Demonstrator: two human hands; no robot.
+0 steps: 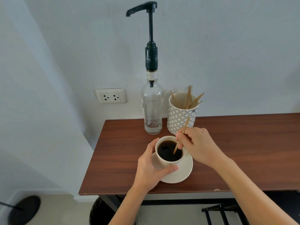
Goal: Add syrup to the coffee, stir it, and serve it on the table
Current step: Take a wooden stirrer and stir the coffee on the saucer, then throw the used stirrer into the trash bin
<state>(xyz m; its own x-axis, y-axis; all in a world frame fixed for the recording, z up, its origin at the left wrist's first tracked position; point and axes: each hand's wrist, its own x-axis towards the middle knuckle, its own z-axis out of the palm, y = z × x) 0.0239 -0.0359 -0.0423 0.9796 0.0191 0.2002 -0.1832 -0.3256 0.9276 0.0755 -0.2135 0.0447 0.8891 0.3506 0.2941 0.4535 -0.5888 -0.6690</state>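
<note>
Both my hands work near the desk's front-left corner: left hand cradles the cup, right hand pinches the stirrer dipping into coffee.

Wall socket, white double, left of desk level on grey wall. Patterned holder with spare wooden sticks at desk back. Black round base on floor bottom-left, dark bin under desk edge, black rack lower right.

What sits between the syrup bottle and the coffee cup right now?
Nothing: in the head view, only bare wooden table lies between the syrup bottle and the coffee cup.
</note>
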